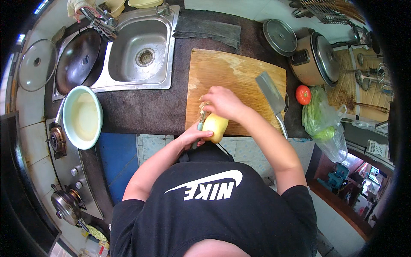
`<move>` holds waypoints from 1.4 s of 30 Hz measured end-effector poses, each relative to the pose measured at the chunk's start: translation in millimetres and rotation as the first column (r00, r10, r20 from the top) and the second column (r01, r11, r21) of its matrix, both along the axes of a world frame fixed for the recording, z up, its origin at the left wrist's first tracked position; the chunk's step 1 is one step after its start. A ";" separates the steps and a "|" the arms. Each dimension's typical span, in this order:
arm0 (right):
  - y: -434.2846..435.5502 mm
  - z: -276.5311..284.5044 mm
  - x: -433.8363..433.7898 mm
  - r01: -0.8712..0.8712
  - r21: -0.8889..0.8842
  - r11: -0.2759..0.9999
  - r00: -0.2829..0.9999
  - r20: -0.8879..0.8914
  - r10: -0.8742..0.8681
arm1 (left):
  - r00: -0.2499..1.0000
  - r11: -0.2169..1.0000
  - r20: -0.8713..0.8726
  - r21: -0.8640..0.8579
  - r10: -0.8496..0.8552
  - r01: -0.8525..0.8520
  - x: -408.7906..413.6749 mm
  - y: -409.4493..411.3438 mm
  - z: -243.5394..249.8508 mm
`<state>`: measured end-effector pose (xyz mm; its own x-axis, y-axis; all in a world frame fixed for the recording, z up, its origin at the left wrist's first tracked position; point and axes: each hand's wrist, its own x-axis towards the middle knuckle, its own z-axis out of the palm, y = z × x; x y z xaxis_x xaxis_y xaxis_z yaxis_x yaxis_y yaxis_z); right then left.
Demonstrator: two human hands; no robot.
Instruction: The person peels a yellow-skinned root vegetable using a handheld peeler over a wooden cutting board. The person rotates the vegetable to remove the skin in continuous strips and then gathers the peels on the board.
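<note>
My left hand [192, 135] holds a pale yellow peeled potato [217, 128] together with a peeler [201, 124] that has a light blue handle. The potato is just above the front edge of a wooden cutting board [224, 74]. At the peeler's metal head is my right hand [223, 101], its fingers bent over small pale scraps [202, 105]. Whether those fingers grip a scrap or only touch the head is hidden. A cleaver [271, 93] lies on the board's right side, its handle past the front edge.
A light blue bowl [83, 117] with cloudy water stands left, by the sink [141, 54] and a wok [78, 62]. To the right are a tomato [303, 95], bagged green vegetables [316, 112] and a rice cooker [313, 59]. A grey cloth [208, 32] lies behind the board.
</note>
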<state>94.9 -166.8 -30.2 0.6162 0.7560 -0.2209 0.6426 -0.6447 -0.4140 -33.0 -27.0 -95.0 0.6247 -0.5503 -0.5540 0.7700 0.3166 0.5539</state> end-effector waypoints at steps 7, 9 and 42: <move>46.1 9.4 -3.5 -0.253 -0.461 0.850 0.967 -0.096 0.236 | 0.996 0.999 0.081 0.031 -0.025 0.022 3.4 -10.4 0.2; 49.7 12.8 -0.8 -0.229 -0.428 0.874 0.973 -0.114 0.199 | 0.996 0.999 0.090 0.044 -0.027 0.024 2.1 -10.4 -3.1; -8.4 -25.3 -50.0 0.793 -0.180 0.583 -0.193 -0.980 -0.041 | 0.899 0.944 0.288 0.104 -0.329 0.312 58.1 81.9 45.3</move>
